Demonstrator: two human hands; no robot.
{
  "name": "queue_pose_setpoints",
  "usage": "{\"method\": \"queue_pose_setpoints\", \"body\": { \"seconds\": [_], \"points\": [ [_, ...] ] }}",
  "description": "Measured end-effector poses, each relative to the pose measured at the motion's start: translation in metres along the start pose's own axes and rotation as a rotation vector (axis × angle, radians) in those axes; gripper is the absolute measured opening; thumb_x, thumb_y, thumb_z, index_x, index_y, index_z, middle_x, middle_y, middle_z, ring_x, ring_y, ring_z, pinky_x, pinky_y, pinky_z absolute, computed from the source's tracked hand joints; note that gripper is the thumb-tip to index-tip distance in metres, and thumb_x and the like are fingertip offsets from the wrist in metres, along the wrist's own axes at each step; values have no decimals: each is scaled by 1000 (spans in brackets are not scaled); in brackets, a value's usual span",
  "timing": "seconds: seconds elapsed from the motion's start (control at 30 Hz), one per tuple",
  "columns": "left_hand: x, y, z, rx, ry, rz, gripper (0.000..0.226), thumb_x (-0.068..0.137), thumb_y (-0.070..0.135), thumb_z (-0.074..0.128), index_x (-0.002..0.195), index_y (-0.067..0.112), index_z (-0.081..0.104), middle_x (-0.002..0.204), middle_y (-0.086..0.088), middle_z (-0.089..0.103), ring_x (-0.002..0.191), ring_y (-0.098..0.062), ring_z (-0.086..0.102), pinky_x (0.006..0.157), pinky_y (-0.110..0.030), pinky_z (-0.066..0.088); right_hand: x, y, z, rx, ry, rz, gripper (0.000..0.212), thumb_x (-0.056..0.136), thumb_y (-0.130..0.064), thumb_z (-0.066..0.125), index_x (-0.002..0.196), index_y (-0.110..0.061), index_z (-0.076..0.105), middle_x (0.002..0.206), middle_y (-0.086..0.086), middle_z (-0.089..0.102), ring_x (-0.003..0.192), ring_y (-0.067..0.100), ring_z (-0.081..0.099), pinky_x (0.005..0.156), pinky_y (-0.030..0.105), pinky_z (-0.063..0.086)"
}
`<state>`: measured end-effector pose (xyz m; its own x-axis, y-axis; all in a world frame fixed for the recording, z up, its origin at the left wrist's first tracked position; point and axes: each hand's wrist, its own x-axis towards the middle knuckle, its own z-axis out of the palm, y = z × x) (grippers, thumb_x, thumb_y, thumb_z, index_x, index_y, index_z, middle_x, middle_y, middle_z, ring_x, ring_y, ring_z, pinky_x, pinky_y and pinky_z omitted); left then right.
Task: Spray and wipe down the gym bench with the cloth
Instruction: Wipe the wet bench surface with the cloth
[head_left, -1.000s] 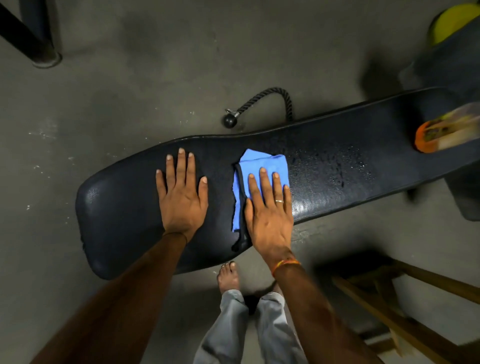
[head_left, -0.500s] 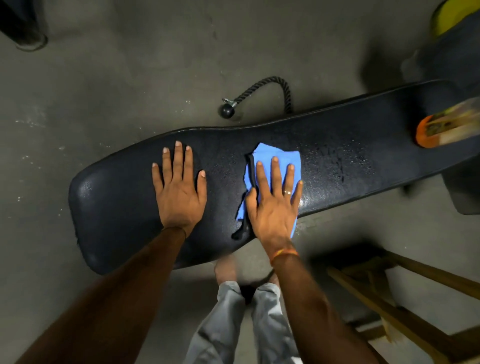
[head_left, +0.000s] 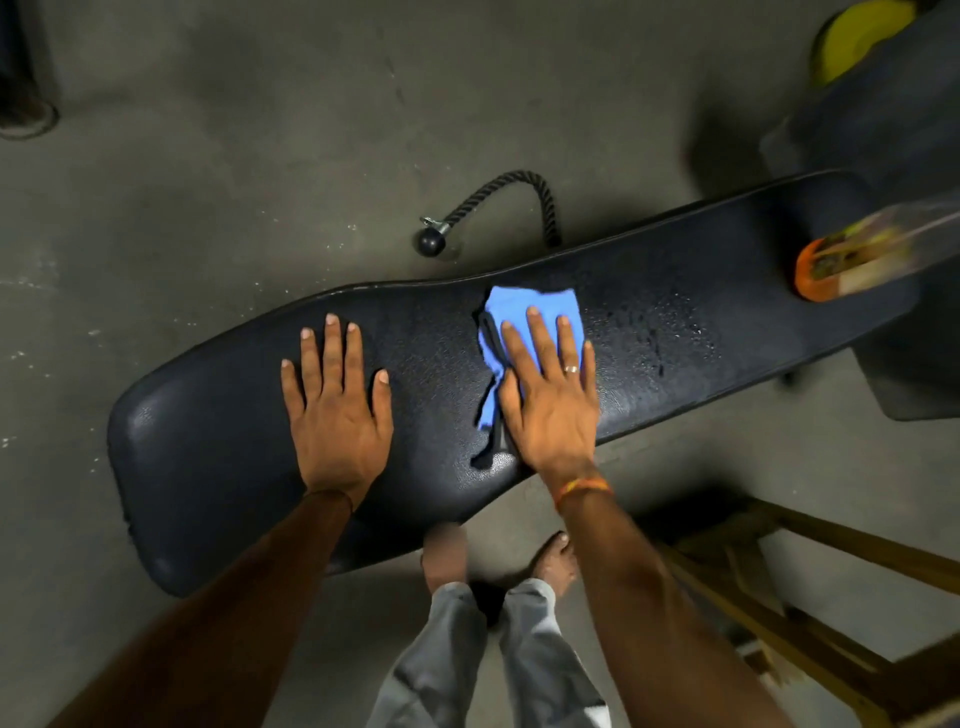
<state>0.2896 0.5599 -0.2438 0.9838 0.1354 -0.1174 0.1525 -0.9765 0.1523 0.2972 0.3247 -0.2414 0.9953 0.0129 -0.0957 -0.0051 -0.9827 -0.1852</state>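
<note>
The black padded gym bench runs from lower left to upper right across the head view. A blue cloth lies on its middle, and my right hand presses flat on it with straight fingers. Spray droplets glisten on the pad just right of the cloth. My left hand rests flat on the bare pad, apart from the cloth. A spray bottle with an orange end lies on the bench's far right end, blurred.
A black rope handle with a ball end lies on the concrete floor behind the bench. A wooden frame stands at lower right beside my bare feet. A yellow object sits at the top right.
My right hand has slid the blue cloth rightward and toward the bench's far edge, into the wet patch. My left hand has stayed flat on the pad.
</note>
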Motion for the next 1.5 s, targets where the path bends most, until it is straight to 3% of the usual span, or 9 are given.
{"method": "queue_pose_setpoints", "body": {
  "seconds": [0.13,0.27,0.37,0.47,0.6,0.83,1.07,1.3,1.5],
  "points": [
    [1,1,2,23,-7,21,64,107,47,19,162,15,13,171,-5,6,158,-28,1,127,-55,7,62,3,-1,54,4,93,58,103,-43,31,160,-32,32,171,-2,23,159,30,14,127,53,16],
    [0,8,0,12,-24,14,64,106,44,18,161,11,16,170,-7,7,158,-25,3,126,-57,10,7,5,3,56,55,26,58,101,-38,37,159,-28,36,170,2,26,158,30,19,126,52,23],
    [10,46,-1,-25,1,147,63,105,44,30,159,14,25,170,-4,13,158,-25,8,126,-53,14,-39,23,1,33,43,27,58,102,-35,42,159,-30,34,171,-1,23,159,26,15,125,51,23],
    [17,97,11,-51,-11,255,63,104,45,31,160,17,22,170,0,11,158,-22,6,126,-52,13,5,35,-3,60,35,88,58,102,-38,37,159,-30,35,170,-1,24,159,28,16,126,51,21],
    [17,110,30,36,4,199,65,104,45,28,161,17,16,171,1,8,158,-22,5,126,-53,8,83,40,-2,44,45,139,59,102,-42,28,159,-30,34,170,1,25,158,32,17,127,51,17],
    [14,115,23,44,-14,195,64,105,45,27,162,17,14,171,0,7,158,-22,5,126,-54,10,-10,63,-5,18,32,27,59,103,-36,38,161,-29,30,171,-1,20,159,26,13,128,48,19],
    [16,114,24,23,-13,187,64,105,44,30,161,19,17,170,2,9,158,-21,5,126,-53,10,90,73,-9,75,45,141,55,105,-39,34,159,-29,35,170,0,26,158,30,18,127,50,17],
    [15,115,21,11,-9,185,63,104,43,32,161,18,19,170,1,11,158,-21,7,126,-53,11,-2,82,-7,19,35,19,57,105,-36,35,161,-29,30,171,0,22,159,26,15,128,48,20],
    [15,116,21,10,-15,185,64,104,44,30,161,18,20,170,2,10,158,-21,7,126,-53,10,71,81,-11,88,40,100,57,103,-39,30,158,-28,38,169,1,28,158,29,20,127,50,19]
  ]
}}
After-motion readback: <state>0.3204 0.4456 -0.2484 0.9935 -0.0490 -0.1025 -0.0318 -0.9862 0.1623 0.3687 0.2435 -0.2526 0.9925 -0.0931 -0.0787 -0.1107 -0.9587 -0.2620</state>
